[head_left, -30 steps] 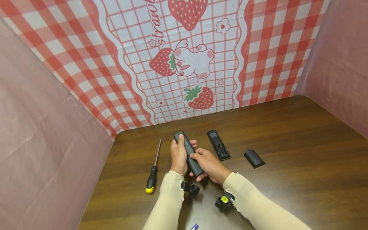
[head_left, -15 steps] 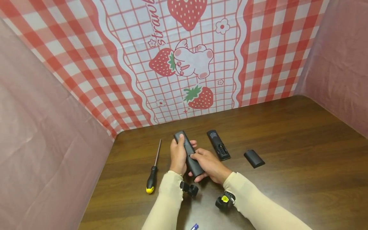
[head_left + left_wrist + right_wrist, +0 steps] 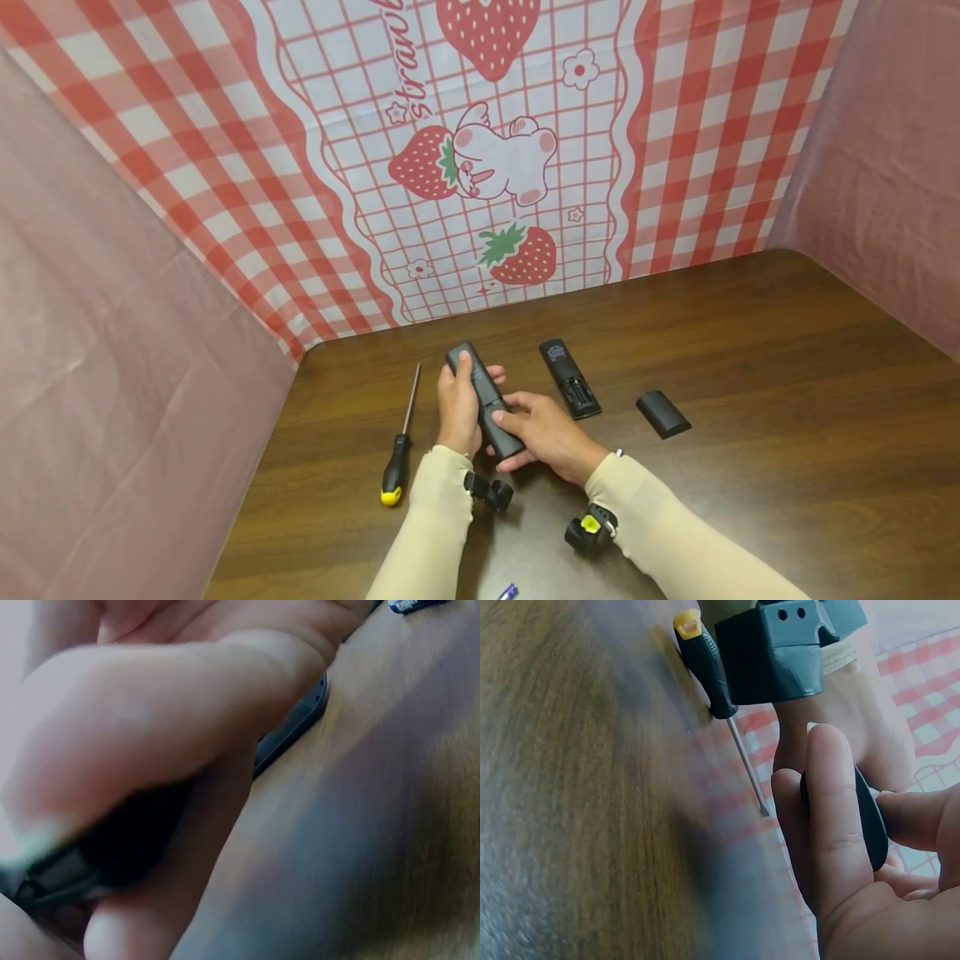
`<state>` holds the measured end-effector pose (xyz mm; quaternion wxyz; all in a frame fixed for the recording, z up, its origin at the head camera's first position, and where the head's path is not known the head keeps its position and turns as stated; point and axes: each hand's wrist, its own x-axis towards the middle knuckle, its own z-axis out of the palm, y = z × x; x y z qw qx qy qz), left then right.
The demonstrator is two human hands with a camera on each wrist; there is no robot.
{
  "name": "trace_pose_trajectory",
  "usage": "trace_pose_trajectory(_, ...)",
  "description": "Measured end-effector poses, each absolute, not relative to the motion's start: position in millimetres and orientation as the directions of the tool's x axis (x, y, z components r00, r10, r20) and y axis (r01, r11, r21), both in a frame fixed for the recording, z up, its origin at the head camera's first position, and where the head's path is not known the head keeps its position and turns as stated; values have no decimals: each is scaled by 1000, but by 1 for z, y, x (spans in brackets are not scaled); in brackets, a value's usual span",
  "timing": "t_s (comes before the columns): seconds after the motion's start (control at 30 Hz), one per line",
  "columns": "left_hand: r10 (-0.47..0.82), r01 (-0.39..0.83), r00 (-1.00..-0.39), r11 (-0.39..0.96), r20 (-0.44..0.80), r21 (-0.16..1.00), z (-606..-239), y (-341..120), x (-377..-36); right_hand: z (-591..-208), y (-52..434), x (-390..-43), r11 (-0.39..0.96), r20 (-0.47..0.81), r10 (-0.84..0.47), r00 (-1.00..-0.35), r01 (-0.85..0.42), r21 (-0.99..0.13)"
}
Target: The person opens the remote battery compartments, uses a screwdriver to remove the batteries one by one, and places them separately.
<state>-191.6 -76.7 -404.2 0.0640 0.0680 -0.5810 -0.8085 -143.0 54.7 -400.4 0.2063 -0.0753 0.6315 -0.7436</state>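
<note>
Black remote point(image 3: 483, 400), lifted slightly farther from the tabletop's point(image 3: 750, 350) near edge than a second ago, held in both hands: left hand point(image 3: 456, 408) wraps its upper half, right hand point(image 3: 547, 433) grips its lower end.

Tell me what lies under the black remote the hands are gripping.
Fingers of the left hand and right hand curl beneath the held remote, above the wooden table. The remote's underside is covered, so nothing more shows.
</note>
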Motion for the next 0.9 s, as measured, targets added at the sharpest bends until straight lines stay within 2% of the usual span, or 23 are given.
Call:
trace_pose_trajectory(0.3, -200, 29, -979, -348, -44, 937, -403, -76, -191, -402, 57, -142, -148, -125, -428, -895, 206, -967)
trace_pose_trajectory(0.53, -209, 29, -977, -340, -46, 940, -403, -76, -191, -402, 60, -141, -116, -122, -426, -897, 188, -975)
trace_pose_trajectory(0.63, -212, 29, -976, -336, -46, 941, -404, -75, -191, -402, 60, -141, -49, -121, -403, -907, 153, -987)
trace_pose_trajectory(0.83, -213, 32, -976, -337, -43, 941, -405, -73, -190, -399, 55, -142, 228, -97, -300, -949, 27, -973)
trace_pose_trajectory(0.9, -204, 28, -978, -340, -45, 940, -405, -72, -190, -397, 54, -143, 265, -104, -276, -955, 29, -964)
